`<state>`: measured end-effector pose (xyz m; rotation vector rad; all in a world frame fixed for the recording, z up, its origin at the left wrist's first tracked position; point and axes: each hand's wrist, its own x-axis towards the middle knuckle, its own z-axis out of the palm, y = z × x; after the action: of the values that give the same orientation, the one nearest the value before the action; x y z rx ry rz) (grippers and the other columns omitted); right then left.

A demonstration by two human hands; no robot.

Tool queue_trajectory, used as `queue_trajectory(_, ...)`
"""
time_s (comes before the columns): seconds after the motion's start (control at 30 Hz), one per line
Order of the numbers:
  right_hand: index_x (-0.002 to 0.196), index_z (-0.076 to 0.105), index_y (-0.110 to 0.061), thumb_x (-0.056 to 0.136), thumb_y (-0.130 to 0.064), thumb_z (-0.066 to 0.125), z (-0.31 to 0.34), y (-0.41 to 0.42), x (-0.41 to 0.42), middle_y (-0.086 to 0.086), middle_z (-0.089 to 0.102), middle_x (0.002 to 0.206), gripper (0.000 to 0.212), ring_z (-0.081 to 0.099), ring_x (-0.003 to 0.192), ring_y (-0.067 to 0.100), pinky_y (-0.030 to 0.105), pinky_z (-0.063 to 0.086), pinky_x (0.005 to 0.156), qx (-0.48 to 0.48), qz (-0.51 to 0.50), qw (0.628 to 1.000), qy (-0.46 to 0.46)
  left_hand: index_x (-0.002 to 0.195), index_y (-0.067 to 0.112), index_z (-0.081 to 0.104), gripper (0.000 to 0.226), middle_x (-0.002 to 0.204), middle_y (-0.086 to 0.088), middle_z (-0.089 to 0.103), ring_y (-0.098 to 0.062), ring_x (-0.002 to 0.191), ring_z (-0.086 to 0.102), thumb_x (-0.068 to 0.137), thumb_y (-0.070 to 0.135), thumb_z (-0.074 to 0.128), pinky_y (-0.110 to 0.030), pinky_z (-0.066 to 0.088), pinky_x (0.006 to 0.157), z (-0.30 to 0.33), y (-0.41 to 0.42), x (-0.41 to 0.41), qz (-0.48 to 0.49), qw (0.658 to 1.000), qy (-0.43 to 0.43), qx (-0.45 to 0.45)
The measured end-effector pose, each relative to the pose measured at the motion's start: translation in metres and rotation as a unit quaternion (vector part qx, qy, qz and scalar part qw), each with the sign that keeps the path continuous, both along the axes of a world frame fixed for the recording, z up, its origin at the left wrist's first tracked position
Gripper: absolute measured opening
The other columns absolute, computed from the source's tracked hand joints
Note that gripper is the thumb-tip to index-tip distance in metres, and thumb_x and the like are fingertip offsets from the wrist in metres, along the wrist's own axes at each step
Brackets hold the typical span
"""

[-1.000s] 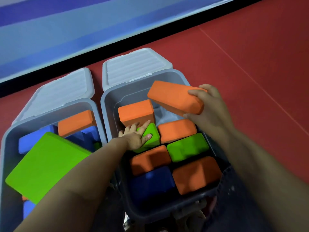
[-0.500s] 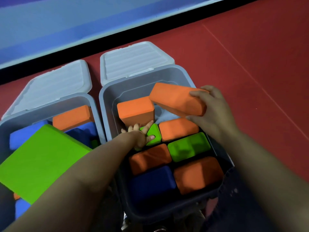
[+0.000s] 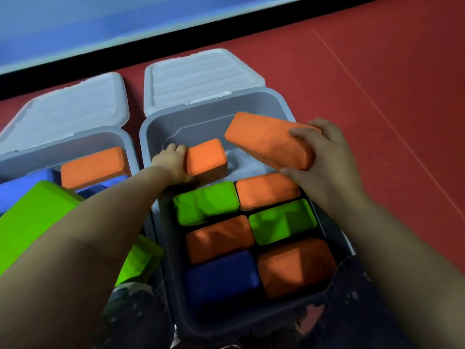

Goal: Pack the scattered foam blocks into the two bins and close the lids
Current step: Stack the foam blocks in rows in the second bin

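Currently right hand (image 3: 324, 162) gripping long orange block (image 3: 266, 139) over right bin (image 3: 156, 127), left hand (image 3: 171, 162) clasping upright orange block (image 3: 206, 156) inside.

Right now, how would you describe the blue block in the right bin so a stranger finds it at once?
Start at the right bin, the grey one with both hands over it. Its blocks lie in two columns; go to the row nearest the person, left column. There sits the blue block, the only blue one in this bin, with a shadowed orange block to its right.
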<state>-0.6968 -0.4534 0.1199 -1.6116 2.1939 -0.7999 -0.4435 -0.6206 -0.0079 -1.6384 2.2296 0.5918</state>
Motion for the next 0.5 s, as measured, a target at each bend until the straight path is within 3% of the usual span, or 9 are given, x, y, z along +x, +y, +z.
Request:
queue_trajectory(0.17, 0.123, 0.06, -0.018, 0.058, -0.011, 0.084, 0.002, 0.001, 0.005, 0.007, 0.042, 0.139, 0.07, 0.039, 0.129, 0.024, 0.048, 0.031, 0.109, -0.008, 0.001, 1.0, 0.001, 0.135, 0.011, 0.042, 0.091, 0.133, -0.015, 0.047, -0.033, 0.121, 0.049, 0.062, 0.044, 0.085, -0.037, 0.044, 0.099, 0.018, -0.005, 0.001, -0.079, 0.995, -0.04, 0.051)
queue_trajectory(0.3, 0.123, 0.06, -0.02, 0.059, -0.01, 0.083, 0.006, 0.001, 0.01, 0.003, 0.041, 0.139, 0.069, 0.038, 0.129, 0.022, 0.044, 0.03, 0.109, 0.002, -0.003, 1.0, 0.014, 0.151, 0.013, 0.02, 0.088, 0.148, -0.015, 0.035, -0.032, 0.133, 0.04, 0.085, 0.049, 0.065, -0.038, 0.037, 0.108, 0.017, 0.001, 0.001, -0.115, 0.979, -0.073, 0.153)
queue_trajectory(0.4, 0.123, 0.06, -0.019, 0.06, -0.01, 0.083, 0.008, 0.0, 0.016, 0.003, 0.04, 0.14, 0.068, 0.037, 0.129, 0.023, 0.041, 0.03, 0.109, 0.021, 0.008, 1.0, 0.002, 0.154, 0.013, 0.009, 0.082, 0.157, -0.014, 0.022, -0.031, 0.142, 0.028, 0.093, 0.057, 0.044, -0.036, 0.025, 0.115, 0.021, 0.005, -0.002, -0.071, 0.976, -0.057, 0.197)
queue_trajectory(0.47, 0.121, 0.061, -0.017, 0.059, -0.009, 0.084, 0.009, -0.003, 0.021, 0.004, 0.041, 0.139, 0.067, 0.04, 0.127, 0.022, 0.038, 0.031, 0.109, 0.009, 0.013, 1.0, -0.012, 0.153, 0.009, 0.013, 0.083, 0.157, -0.015, 0.022, -0.03, 0.144, 0.025, 0.093, 0.058, 0.043, -0.034, 0.022, 0.116, 0.03, 0.006, -0.008, -0.016, 0.986, -0.008, 0.164)
queue_trajectory(0.5, 0.121, 0.061, -0.017, 0.06, -0.01, 0.084, 0.013, -0.005, 0.023, 0.002, 0.041, 0.137, 0.065, 0.041, 0.125, 0.018, 0.029, 0.03, 0.11, -0.004, 0.001, 1.0, -0.028, 0.153, 0.007, 0.015, 0.084, 0.157, -0.016, 0.023, -0.03, 0.144, 0.026, 0.092, 0.057, 0.045, -0.034, 0.024, 0.115, 0.036, 0.007, -0.013, 0.022, 0.99, 0.034, 0.135)
